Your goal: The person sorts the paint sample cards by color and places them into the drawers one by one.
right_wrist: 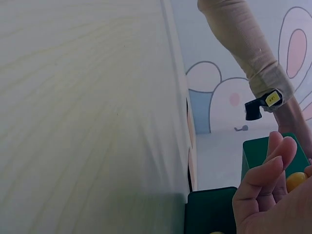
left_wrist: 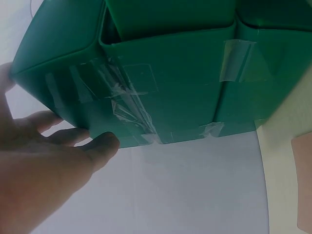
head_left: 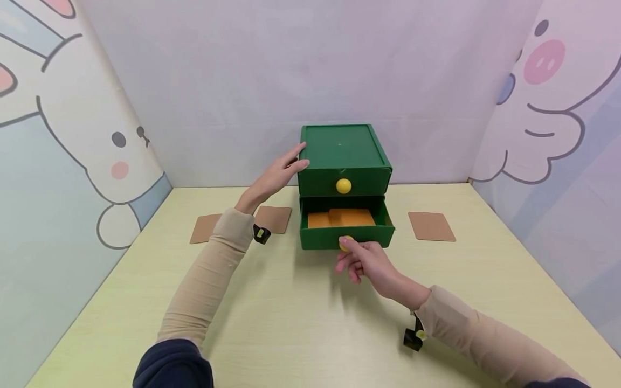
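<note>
A green two-drawer box stands toward the back of the table. Its upper drawer is closed and has a round yellow knob. The lower drawer is pulled out, and orange flat-topped pieces lie inside. My right hand pinches the lower drawer's yellow knob, which the thumb and fingers partly cover. My left hand rests with extended fingers against the box's upper left side. In the left wrist view, clear tape runs over the box's side joints.
Brown square cards lie on the table: two at the left, a near one and a farther one, and one at the right. White walls with cartoon animals close in the back and both sides.
</note>
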A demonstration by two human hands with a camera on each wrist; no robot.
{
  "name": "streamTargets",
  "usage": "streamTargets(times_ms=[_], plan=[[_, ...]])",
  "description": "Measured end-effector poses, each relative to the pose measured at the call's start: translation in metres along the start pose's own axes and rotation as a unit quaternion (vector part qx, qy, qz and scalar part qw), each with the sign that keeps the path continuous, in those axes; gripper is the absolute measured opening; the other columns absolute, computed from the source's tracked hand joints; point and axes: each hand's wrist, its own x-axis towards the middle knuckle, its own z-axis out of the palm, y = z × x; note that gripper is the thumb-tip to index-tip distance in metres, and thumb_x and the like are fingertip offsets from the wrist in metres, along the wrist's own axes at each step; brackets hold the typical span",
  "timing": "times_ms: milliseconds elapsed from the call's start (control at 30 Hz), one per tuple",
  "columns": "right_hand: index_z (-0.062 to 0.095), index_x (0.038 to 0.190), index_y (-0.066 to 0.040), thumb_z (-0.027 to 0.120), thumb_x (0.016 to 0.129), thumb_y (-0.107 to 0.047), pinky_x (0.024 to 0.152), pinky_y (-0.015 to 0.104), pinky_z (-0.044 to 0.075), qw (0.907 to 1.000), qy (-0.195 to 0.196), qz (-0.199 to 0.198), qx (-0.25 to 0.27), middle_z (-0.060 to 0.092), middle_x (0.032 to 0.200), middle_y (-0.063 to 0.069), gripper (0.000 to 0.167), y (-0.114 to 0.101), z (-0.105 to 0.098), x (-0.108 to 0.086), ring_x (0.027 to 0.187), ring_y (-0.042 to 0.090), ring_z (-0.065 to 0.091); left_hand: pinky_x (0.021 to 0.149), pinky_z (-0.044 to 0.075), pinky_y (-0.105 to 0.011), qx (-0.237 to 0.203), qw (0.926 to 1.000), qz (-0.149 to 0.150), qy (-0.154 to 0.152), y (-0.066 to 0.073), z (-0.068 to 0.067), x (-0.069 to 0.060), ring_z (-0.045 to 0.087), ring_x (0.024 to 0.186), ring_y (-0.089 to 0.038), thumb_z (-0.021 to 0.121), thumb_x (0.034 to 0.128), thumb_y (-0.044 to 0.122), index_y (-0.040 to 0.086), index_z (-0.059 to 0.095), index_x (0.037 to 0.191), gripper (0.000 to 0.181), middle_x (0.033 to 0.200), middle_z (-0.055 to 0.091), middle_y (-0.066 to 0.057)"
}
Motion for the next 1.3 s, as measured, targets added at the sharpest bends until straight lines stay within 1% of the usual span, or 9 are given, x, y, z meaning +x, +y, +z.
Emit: streamTargets(times_ms=[367,467,567,600,700,767,967,1133,1300], plan=[[0.059,0.100,0.013,0.056,0.093,-0.053,0.051,0.024,0.043,1.0000,0.003,-0.007,-0.001,0.072,0.069,0.001,0.067,-0.003,-0.005,0.016,0.046,0.014,0.047,0.122,0.017,-0.044,0.003,1.0000,-0.003,0.000,0.001,-0.001,0.000,0.008,0.152,-0.015,0.041,0.1020,0.043,0.028,0.014,0.156,0.063,0.163,0.008,0.009],[0.060,0.099,0.012,0.056,0.092,-0.053,0.051,0.024,0.042,1.0000,0.004,-0.007,0.000,0.072,0.069,0.001,0.066,-0.004,-0.007,0.021,0.046,0.013,0.047,0.122,0.017,-0.045,-0.001,1.0000,-0.008,-0.005,0.013,0.000,-0.006,0.008,0.152,-0.018,0.040,0.1032,0.038,0.023,0.013,0.157,0.062,0.164,0.007,0.003],[0.060,0.098,0.011,0.057,0.092,-0.053,0.051,0.024,0.042,1.0000,0.005,-0.008,0.002,0.072,0.069,0.001,0.064,-0.004,-0.009,0.027,0.046,0.013,0.047,0.122,0.016,-0.046,-0.006,0.9999,-0.012,-0.010,0.016,0.000,-0.007,0.007,0.152,-0.022,0.039,0.1039,0.033,0.018,0.011,0.157,0.062,0.165,0.005,-0.001],[0.060,0.098,0.011,0.057,0.092,-0.053,0.051,0.024,0.042,0.9999,0.006,-0.009,0.002,0.072,0.069,0.001,0.064,-0.004,-0.010,0.029,0.046,0.013,0.047,0.122,0.016,-0.046,-0.006,0.9999,-0.012,-0.011,0.016,0.000,-0.007,0.006,0.152,-0.022,0.039,0.1040,0.034,0.018,0.011,0.157,0.062,0.165,0.005,-0.001],[0.060,0.098,0.011,0.058,0.091,-0.054,0.050,0.024,0.041,0.9999,0.007,-0.012,0.005,0.072,0.069,0.001,0.065,-0.004,-0.012,0.035,0.046,0.013,0.047,0.122,0.015,-0.047,-0.006,0.9999,-0.006,-0.008,0.003,0.000,0.000,0.006,0.152,-0.020,0.039,0.1036,0.035,0.022,0.011,0.157,0.062,0.164,0.005,0.002],[0.061,0.098,0.010,0.058,0.091,-0.054,0.050,0.024,0.041,0.9999,0.005,-0.015,0.007,0.072,0.069,0.001,0.064,-0.005,-0.013,0.039,0.046,0.013,0.047,0.122,0.015,-0.047,-0.005,1.0000,-0.003,-0.007,0.000,0.000,0.001,0.005,0.152,-0.018,0.040,0.1034,0.037,0.025,0.012,0.157,0.061,0.164,0.005,0.004],[0.063,0.092,0.004,0.057,0.092,-0.053,0.050,0.024,0.041,0.9997,-0.003,-0.020,0.012,0.073,0.070,0.002,0.057,-0.007,-0.016,0.048,0.047,0.013,0.047,0.122,0.017,-0.045,-0.002,1.0000,0.001,-0.004,-0.001,0.000,0.001,0.007,0.152,-0.015,0.041,0.1021,0.042,0.028,0.013,0.156,0.063,0.163,0.007,0.009],[0.062,0.091,0.002,0.056,0.093,-0.052,0.051,0.024,0.042,0.9996,-0.011,-0.023,0.010,0.073,0.070,0.000,0.055,-0.008,-0.019,0.056,0.048,0.012,0.048,0.122,0.018,-0.044,-0.007,1.0000,0.001,-0.001,-0.001,0.000,0.000,0.008,0.152,-0.013,0.041,0.1015,0.044,0.029,0.014,0.156,0.063,0.163,0.008,0.010],[0.061,0.092,0.004,0.056,0.094,-0.051,0.051,0.023,0.041,0.9996,-0.011,-0.019,0.018,0.073,0.069,-0.001,0.055,-0.011,-0.022,0.064,0.048,0.012,0.048,0.122,0.017,-0.045,-0.006,1.0000,0.000,-0.004,0.000,0.000,0.000,0.008,0.152,-0.014,0.041,0.1023,0.042,0.029,0.013,0.156,0.062,0.163,0.007,0.009]])
